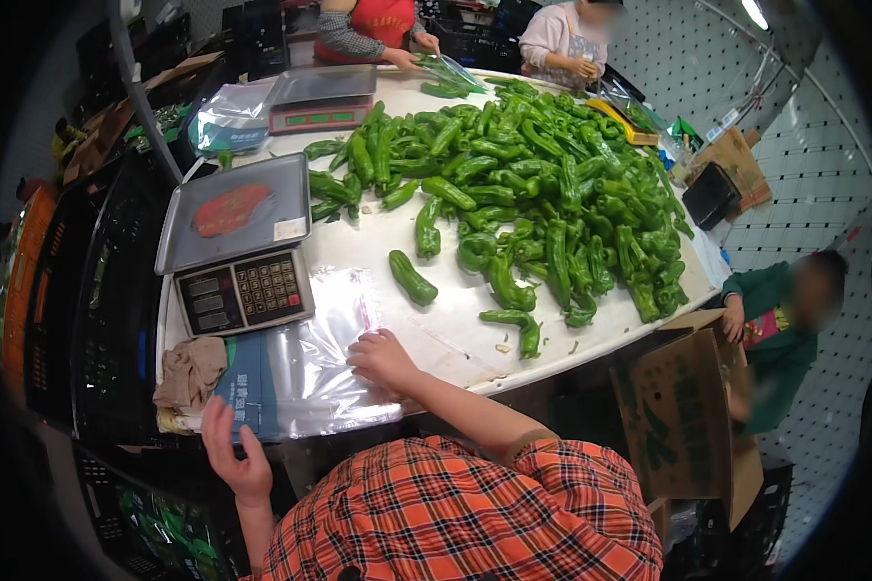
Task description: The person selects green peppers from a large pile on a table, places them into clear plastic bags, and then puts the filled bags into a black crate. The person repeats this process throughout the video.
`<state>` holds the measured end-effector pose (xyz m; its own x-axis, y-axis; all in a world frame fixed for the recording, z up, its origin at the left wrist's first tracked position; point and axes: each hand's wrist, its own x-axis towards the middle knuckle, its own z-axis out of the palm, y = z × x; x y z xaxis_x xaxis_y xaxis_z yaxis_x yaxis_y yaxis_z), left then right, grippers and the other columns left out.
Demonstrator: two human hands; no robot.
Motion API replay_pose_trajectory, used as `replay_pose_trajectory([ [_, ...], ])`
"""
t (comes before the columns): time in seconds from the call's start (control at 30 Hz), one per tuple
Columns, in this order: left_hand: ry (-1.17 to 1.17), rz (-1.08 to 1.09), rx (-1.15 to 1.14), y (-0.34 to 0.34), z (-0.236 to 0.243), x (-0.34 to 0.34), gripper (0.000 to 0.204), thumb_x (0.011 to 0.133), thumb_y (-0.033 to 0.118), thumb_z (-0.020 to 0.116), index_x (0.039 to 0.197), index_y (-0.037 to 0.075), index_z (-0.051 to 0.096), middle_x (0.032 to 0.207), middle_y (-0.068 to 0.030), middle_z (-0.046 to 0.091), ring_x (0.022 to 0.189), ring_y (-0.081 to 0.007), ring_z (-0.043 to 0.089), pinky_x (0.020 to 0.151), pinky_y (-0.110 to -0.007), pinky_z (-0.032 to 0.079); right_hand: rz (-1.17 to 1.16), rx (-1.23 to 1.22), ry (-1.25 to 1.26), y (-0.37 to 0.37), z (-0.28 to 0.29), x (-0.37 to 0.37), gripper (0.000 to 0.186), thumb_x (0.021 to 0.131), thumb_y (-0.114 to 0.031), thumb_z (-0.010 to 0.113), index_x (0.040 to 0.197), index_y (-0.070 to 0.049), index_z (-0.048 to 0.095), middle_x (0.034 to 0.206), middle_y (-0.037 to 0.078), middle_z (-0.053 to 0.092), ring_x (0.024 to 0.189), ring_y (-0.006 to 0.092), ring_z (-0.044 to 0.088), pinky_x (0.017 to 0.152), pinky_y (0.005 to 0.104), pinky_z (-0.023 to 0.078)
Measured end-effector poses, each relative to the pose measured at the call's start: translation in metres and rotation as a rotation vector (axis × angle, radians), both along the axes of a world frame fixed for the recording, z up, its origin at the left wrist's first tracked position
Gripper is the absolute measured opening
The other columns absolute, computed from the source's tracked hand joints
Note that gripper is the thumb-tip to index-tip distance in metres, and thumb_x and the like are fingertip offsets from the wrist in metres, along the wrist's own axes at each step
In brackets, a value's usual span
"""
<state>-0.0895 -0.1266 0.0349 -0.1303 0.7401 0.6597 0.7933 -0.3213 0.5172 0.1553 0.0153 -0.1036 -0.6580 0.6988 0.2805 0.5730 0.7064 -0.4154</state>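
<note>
Head view: at lower left of the frame, stack of clear plastic bags (312, 373) with blue printed panel, flat on white table (436, 339), lower edge at or close to the table's near rim. Right hand (384, 362): on upper right part of the stack, palm down, fingers loosely bent; any pinch on the film impossible to make out. Left hand (240, 470): raised at the stack's lower left corner, fingers extended, thumb spread apart, nothing visible in the grasp. Just beyond the stack, keypad scale (237, 244); left of it, crumpled brown cloth (192, 372). Centre to right: large heap of green peppers (523, 179), plus single loose pepper (413, 279) near the right hand. Upper left: second scale (322, 95). Top: co-worker in red apron (382, 27) and co-worker in pale top (555, 41). Right: cardboard box (676, 416) beside co-worker in green (767, 334). Likely faults, by judgement: several bags lifted together, from thin film clinging; stack sliding off the near rim, from slick plastic and a one-sided pull; scale nudged, from tight spacing; loose pepper set rolling, from a sweep of the right forearm.
</note>
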Motion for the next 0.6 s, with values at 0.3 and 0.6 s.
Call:
replay_pose_trajectory([
  [0.3, 0.031, -0.025, 0.035, 0.016, 0.016, 0.045, 0.031, 0.072, -0.010, 0.051, 0.101, -0.001, 0.055, 0.101, -0.0171, 0.058, 0.091, -0.0336, 0.056, 0.080, -0.037, 0.044, -0.165, -0.231, 0.483, 0.058, 0.098, 0.007, 0.008, 0.079, -0.010, 0.050, 0.081, -0.004, 0.055, 0.078, 0.015, 0.057, 0.078, 0.0323, 0.056, 0.071, 0.0415, 0.044],
  [0.6, 0.122, -0.340, 0.012, 0.079, 0.047, 0.097, 0.038, 0.068, 0.001, 0.060, 0.106, -0.002, 0.055, 0.102, -0.0180, 0.058, 0.093, -0.0338, 0.056, 0.080, -0.039, 0.046, -0.340, -0.596, 1.343, 0.080, 0.184, 0.065, 0.016, 0.090, -0.017, 0.049, 0.082, -0.006, 0.042, 0.071, 0.004, 0.054, 0.057, 0.0089, 0.054, 0.042, 0.0199, 0.042],
])
